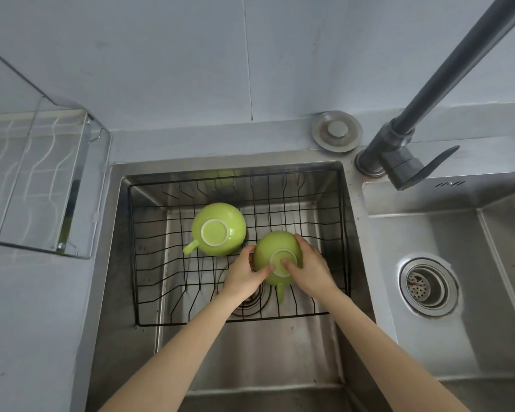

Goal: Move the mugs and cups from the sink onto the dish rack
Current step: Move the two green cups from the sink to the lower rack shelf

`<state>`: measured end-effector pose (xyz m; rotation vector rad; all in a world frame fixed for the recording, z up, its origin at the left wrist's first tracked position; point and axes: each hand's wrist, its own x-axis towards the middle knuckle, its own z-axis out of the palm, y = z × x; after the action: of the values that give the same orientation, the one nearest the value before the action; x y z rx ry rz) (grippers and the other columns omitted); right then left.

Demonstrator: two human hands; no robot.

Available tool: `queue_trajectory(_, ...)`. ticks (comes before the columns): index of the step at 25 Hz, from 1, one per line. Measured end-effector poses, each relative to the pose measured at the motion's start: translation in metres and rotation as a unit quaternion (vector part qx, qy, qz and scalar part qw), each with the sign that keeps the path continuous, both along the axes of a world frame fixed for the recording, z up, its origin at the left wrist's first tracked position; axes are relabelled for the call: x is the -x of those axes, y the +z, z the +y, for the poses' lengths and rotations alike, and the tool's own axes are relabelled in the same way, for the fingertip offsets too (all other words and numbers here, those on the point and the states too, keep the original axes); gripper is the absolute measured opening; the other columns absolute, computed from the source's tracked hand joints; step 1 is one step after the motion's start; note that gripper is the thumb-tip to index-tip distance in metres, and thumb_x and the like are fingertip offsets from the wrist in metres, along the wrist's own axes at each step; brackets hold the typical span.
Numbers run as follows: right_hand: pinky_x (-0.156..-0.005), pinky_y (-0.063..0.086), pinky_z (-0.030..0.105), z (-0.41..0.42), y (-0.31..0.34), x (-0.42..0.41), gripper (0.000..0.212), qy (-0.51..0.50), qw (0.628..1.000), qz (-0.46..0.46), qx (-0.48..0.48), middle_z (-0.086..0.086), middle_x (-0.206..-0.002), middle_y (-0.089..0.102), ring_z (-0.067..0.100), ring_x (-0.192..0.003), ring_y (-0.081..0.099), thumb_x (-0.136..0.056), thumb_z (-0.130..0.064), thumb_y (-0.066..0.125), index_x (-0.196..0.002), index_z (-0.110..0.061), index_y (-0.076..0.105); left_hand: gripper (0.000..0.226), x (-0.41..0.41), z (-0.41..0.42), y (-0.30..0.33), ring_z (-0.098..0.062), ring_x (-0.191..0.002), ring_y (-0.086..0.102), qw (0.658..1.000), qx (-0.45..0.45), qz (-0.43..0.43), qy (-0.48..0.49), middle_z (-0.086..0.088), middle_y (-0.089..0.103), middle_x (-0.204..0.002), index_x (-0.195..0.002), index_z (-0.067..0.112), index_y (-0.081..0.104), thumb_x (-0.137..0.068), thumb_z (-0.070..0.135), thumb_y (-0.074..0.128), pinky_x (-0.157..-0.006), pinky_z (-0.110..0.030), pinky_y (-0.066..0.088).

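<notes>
Over the black wire rack that sits down inside the left sink basin, you have both hands on an upturned green mug. Your left hand is wrapped against its left side with the thumb on the pale foot ring, and your right hand is cupped over its right side, fingers reaching onto the base. Its handle sticks out toward you, between your wrists. A second green mug, also upside down, rests on the rack just behind and to the left of the one you hold, handle pointing left.

Your risks from here, as I judge them: the glaze may be wet (I cannot confirm it), and a two-sided press on a rounded wall can let the mug squirt out and drop onto the wires. Shifted toward the back left of the rack, it could knock the other mug. If the rim lands across an upright prong, it may sit tilted and roll. The handle could also snag a wire as you lower it.
</notes>
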<state>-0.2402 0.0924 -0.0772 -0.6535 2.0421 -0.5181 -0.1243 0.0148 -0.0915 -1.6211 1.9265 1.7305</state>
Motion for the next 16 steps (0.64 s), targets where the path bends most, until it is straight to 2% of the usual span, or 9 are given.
queue_trajectory(4,-0.105,0.038,0.036,0.002,0.011,-0.001,0.066,-0.001,1.000,0.002,0.008,0.018,-0.141,0.036,0.031,-0.127,0.043,-0.090,-0.026,0.055,-0.146,-0.020,0.020,0.057,-0.004,0.003,0.010,-0.020,-0.098,0.056,1.000,-0.007,0.020,-0.008,-0.006,0.056,-0.113,-0.131,0.007,0.039,-0.082,0.020,0.065,-0.089,-0.028,0.045)
queue_trajectory(7,-0.101,0.041,0.035,0.004,0.025,-0.003,0.065,-0.004,1.000,0.008,0.024,0.019,-0.137,0.038,0.032,-0.122,0.047,-0.090,-0.029,0.055,-0.145,-0.026,0.021,0.057,-0.009,0.002,0.023,-0.022,-0.106,0.058,0.999,-0.003,0.029,-0.016,-0.009,0.058,-0.119,-0.131,0.008,0.039,-0.082,0.023,0.064,-0.093,-0.031,0.045)
queue_trajectory(10,-0.100,0.041,0.033,0.007,0.039,-0.005,0.063,-0.011,0.999,0.023,0.029,0.020,-0.132,0.042,0.032,-0.118,0.049,-0.089,-0.033,0.055,-0.144,-0.029,0.025,0.059,-0.018,0.000,0.037,-0.017,-0.102,0.055,0.998,-0.015,0.044,-0.051,-0.003,0.053,-0.111,-0.132,0.009,0.037,-0.082,0.021,0.065,-0.090,-0.028,0.044)
queue_trajectory(13,-0.103,0.039,0.035,0.011,0.058,-0.011,0.061,-0.014,0.999,0.030,0.033,0.020,-0.131,0.042,0.032,-0.118,0.047,-0.088,-0.035,0.055,-0.143,-0.030,0.028,0.068,-0.029,0.003,0.049,-0.021,-0.105,0.056,0.994,-0.007,0.057,-0.095,-0.009,0.047,-0.126,-0.137,0.009,0.029,-0.080,0.011,0.066,-0.090,-0.029,0.046)
queue_trajectory(16,-0.103,0.040,0.038,0.016,0.078,-0.021,0.061,-0.010,0.998,0.042,0.041,0.019,-0.130,0.040,0.034,-0.117,0.047,-0.088,-0.038,0.055,-0.142,-0.031,0.028,0.078,-0.041,0.009,0.065,-0.026,-0.112,0.057,0.990,0.034,0.061,-0.119,-0.011,0.035,-0.141,-0.141,0.013,0.022,-0.078,0.012,0.068,-0.094,-0.031,0.047)
